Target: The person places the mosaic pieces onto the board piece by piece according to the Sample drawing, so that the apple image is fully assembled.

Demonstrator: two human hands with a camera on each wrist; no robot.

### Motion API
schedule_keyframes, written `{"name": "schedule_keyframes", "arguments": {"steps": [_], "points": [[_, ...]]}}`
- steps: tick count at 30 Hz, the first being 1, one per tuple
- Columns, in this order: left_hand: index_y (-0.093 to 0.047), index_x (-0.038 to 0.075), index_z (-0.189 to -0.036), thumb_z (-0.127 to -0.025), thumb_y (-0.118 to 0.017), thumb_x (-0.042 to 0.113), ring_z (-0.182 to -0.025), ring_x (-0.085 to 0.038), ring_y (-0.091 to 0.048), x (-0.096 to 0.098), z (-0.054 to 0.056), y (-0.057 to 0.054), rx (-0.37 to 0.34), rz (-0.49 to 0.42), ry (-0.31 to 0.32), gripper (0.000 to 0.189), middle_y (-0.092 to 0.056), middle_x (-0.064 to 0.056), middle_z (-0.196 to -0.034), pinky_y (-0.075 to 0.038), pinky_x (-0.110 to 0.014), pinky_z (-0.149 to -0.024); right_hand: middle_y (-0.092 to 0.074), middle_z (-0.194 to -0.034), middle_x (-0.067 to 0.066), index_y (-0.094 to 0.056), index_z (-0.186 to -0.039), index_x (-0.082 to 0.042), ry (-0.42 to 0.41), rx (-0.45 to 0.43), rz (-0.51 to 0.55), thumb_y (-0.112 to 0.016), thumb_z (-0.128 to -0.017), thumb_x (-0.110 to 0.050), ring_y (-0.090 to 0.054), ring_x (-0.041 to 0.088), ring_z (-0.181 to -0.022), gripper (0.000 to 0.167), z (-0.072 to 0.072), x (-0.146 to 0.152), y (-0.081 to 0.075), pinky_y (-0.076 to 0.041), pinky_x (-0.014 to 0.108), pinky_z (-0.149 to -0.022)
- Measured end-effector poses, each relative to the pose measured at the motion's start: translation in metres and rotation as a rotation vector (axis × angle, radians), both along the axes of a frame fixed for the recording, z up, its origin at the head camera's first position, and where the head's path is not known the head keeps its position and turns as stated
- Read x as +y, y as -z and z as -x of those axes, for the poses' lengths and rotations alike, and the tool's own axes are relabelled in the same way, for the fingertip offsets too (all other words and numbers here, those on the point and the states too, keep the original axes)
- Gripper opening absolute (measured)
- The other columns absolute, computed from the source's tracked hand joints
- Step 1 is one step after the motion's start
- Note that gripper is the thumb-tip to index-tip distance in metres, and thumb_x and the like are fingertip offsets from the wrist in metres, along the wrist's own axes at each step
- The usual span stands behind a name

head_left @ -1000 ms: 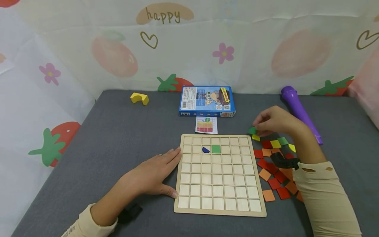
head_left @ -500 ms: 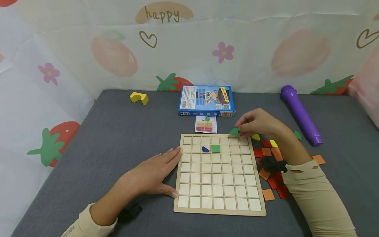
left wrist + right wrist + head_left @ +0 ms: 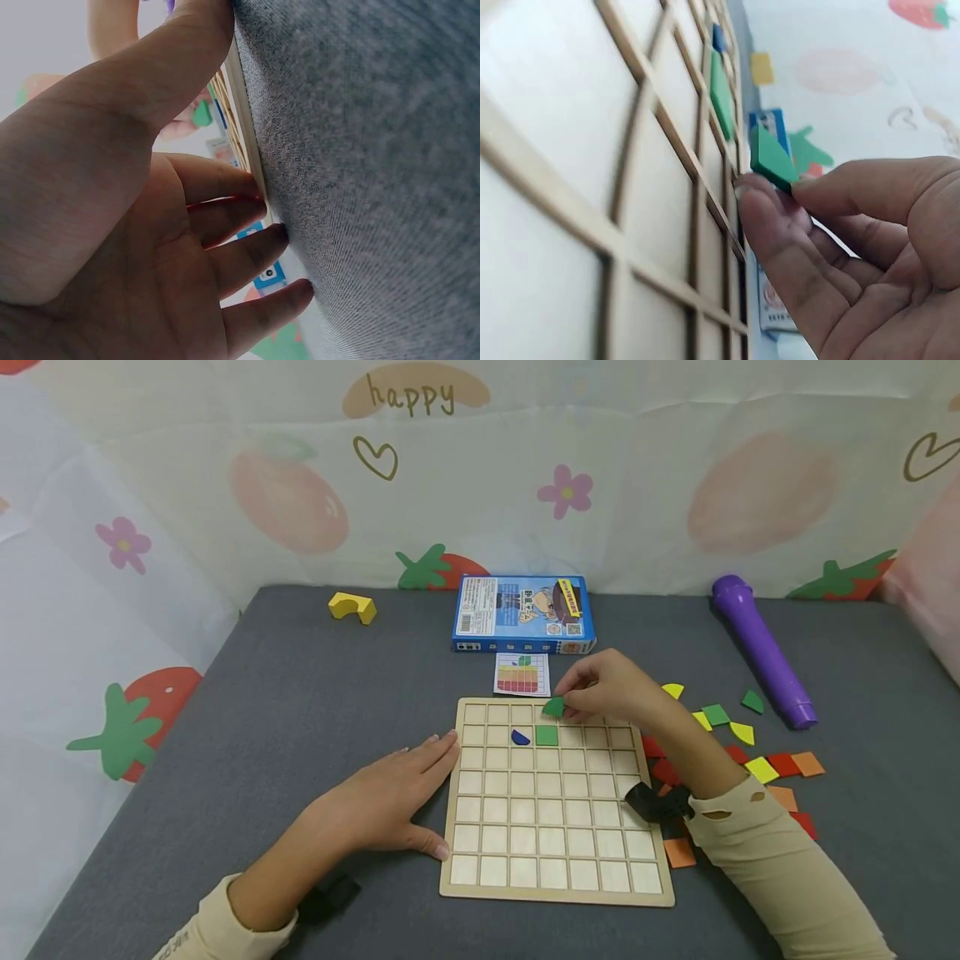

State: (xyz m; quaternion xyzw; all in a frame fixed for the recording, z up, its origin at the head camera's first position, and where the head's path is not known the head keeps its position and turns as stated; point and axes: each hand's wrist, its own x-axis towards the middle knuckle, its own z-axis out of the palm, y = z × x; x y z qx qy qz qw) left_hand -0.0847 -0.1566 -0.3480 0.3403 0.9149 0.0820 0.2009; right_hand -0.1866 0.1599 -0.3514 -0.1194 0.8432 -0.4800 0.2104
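A wooden grid board [image 3: 550,802] lies flat on the grey table. My left hand [image 3: 390,793] rests at its left edge, fingers straight and thumb spread, touching the rim. Between thumb and fingers my right hand [image 3: 603,685] pinches a green quarter-round tile [image 3: 553,707] over the board's top row; the right wrist view shows the tile [image 3: 772,157] tilted, held by one end. In the second row sit a green square tile [image 3: 547,736] and, to its left, a dark blue half-round tile [image 3: 520,737]. The right forearm hides some of the loose tiles.
Loose red, orange, yellow and green tiles [image 3: 761,769] lie right of the board. A printed pattern card [image 3: 522,675] and a blue box [image 3: 524,614] stand behind it. A purple microphone [image 3: 763,652] lies back right, a yellow arch block [image 3: 352,607] back left.
My right hand has moved left from the loose tiles to above the board's top row, carrying the green quarter-round tile. The left hand has stayed at the board's edge.
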Motion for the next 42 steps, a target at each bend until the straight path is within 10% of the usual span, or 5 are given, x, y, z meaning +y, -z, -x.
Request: {"name": "schedule_keyframes", "arguments": {"steps": [28, 42], "points": [[-0.019, 0.001, -0.159, -0.08, -0.074, 0.062, -0.15, -0.032, -0.018, 0.0, 0.001, 0.001, -0.012, -0.006, 0.008, 0.114, -0.012, -0.013, -0.166, -0.027, -0.053, -0.115, -0.07, -0.091, 0.008, -0.074, -0.102, 0.0, -0.037, 0.139, -0.163, -0.062, -0.096, -0.004, -0.062, 0.022, -0.08, 0.014, -0.006, -0.007, 0.001, -0.052, 0.035, -0.074], [-0.018, 0.003, -0.16, -0.079, -0.075, 0.061, -0.151, -0.029, -0.017, 0.001, 0.002, 0.002, -0.029, 0.003, -0.004, 0.115, -0.011, -0.011, -0.167, -0.026, -0.053, -0.116, -0.068, -0.089, 0.005, -0.072, -0.094, 0.0, -0.1, 0.171, -0.537, -0.074, -0.087, -0.008, -0.061, 0.024, -0.08, 0.011, -0.01, 0.13, -0.032, -0.053, 0.043, -0.068]]}}
